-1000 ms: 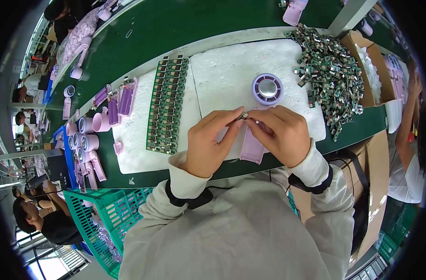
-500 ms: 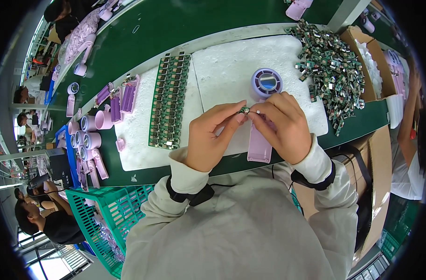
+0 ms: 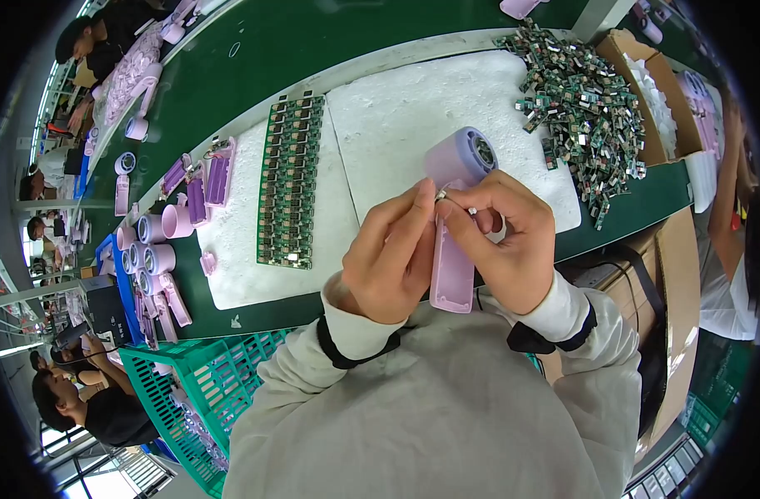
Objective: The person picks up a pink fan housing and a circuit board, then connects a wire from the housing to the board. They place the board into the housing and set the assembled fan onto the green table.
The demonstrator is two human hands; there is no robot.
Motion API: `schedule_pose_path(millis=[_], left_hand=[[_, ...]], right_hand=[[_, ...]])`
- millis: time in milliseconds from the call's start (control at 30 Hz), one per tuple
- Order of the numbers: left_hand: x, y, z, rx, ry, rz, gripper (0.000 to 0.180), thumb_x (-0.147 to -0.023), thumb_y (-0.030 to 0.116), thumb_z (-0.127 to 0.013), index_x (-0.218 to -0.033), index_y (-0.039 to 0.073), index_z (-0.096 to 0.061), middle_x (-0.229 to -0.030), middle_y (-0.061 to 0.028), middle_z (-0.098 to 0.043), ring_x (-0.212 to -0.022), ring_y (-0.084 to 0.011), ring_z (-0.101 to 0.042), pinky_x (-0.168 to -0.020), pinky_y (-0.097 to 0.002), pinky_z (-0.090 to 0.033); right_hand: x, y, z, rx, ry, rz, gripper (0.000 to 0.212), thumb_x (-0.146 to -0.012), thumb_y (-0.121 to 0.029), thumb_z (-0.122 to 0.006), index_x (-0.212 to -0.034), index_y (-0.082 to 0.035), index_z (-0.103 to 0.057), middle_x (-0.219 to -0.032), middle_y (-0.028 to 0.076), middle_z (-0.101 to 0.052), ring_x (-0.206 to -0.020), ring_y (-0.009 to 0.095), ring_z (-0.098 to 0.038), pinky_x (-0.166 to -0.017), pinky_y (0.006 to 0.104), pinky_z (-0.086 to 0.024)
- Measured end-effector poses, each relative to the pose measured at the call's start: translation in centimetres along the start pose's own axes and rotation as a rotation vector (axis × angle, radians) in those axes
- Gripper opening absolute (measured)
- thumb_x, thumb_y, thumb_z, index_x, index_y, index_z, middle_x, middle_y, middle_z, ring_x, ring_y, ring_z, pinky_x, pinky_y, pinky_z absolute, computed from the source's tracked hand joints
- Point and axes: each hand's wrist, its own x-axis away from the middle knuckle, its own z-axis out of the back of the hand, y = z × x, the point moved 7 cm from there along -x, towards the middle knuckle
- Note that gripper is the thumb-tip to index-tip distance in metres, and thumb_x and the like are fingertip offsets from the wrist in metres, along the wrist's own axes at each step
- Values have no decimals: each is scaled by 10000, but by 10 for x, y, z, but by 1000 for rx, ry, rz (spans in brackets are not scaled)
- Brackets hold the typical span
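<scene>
A light-purple handheld fan shell, with a round head [image 3: 459, 158] and an open trough-like handle [image 3: 453, 279], is tilted between my hands above the white foam sheet. My left hand [image 3: 392, 254] is closed against the left side of the handle, its thumb and fingertips near the neck. From the right, my right hand [image 3: 513, 237] pinches a thin wire [image 3: 442, 195] at the neck, and a tiny white piece shows beneath its fingers. My fingers hide most of the neck and whatever lies inside it.
Left on the foam [image 3: 371, 108] lies a green circuit-board panel [image 3: 290, 183]. A heap of small boards [image 3: 588, 116] is at right, beside a cardboard box [image 3: 688, 145]. Purple fan parts [image 3: 159, 258] stand at left, above a green basket [image 3: 188, 382]. Other people sit at far left.
The fan shell has turned, its head now facing right, and been drawn between my hands. My left hand has moved right and down onto the handle. The small board at my fingertips is now hidden.
</scene>
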Motion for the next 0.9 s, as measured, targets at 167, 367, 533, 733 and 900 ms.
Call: schedule_pose_path(millis=[167, 367, 533, 733, 900], left_hand=[[-5, -17, 1, 65, 5, 132, 385, -904, -116, -688, -1272, -3, -700, -1106, -175, -714, -957, -234, -727, -824, -308, -583], [2, -45, -2, 512, 33, 377, 371, -951, -113, -647, -1304, -2, -675, -1155, -146, -707, -1017, -171, -699, -902, -283, -565], [1, -50, -2, 556, -26, 414, 383, -960, -120, -629, -1324, -3, -660, -1166, -139, -704, -1028, -171, -697, -916, -278, -564], [-6, -44, -7, 584, -144, 363, 347, -962, -89, -650, -1299, -11, -675, -1152, -139, -709, -1024, -164, -691, -905, -272, -562], [-9, -37, -12, 545, -208, 305, 321, -958, -66, -669, -1274, -13, -690, -1132, -143, -717, -1009, -167, -693, -884, -271, -565]], right_hand=[[-13, 6, 2, 2, -78, -3, 162, -901, -17, -746, -1062, -1, -758, -863, 41, -671, -706, 96, -535, -642, 255, -443], [-19, 4, 1, -202, -231, 43, 199, -943, -24, -702, -1137, -7, -745, -1044, 101, -751, -824, 135, -637, -773, 273, -507], [-24, 3, 6, -113, -327, 83, 182, -931, -23, -709, -1107, -11, -754, -995, 94, -755, -804, 140, -649, -756, 284, -513], [-33, -12, 23, 124, -274, 100, 139, -878, -14, -752, -1016, -17, -768, -896, 80, -735, -749, 149, -649, -673, 298, -510], [-33, -25, 26, 292, -170, 288, 153, -800, 8, -799, -947, -20, -765, -834, 82, -709, -714, 187, -647, -617, 309, -507]])
